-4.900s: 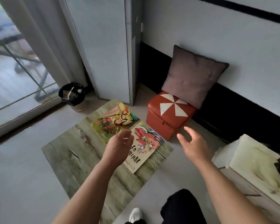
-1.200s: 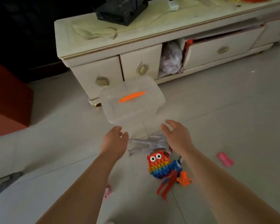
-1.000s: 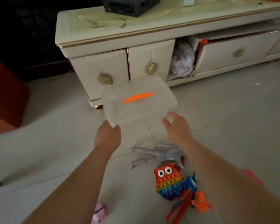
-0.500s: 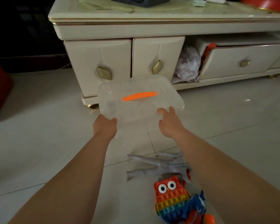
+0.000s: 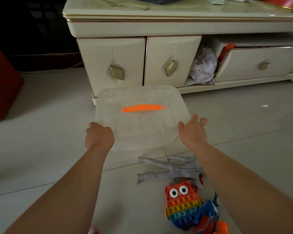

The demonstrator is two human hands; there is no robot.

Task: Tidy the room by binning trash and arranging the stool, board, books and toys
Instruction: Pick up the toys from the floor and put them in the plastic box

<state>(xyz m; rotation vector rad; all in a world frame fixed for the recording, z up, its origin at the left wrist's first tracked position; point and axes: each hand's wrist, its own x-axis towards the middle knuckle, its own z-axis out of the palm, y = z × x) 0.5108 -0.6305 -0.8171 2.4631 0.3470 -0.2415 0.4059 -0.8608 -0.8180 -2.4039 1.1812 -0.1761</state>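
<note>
Head view: a clear plastic box [image 5: 142,119] with an orange handle [image 5: 143,108] sits on the floor in front of the cream cabinet [image 5: 176,48]. The left hand [image 5: 99,137] is curled over its near left corner; the right hand [image 5: 193,131] rests spread against its near right corner. Toys lie nearer: a grey figure [image 5: 169,171] and a rainbow owl [image 5: 182,201].

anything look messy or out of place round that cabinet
Yes. Toys lie loose on the floor: a grey figure and a rainbow owl. On the cabinet, a drawer sits partly open and crooked, and a crumpled bundle of cloth fills the gap beside it.
</note>
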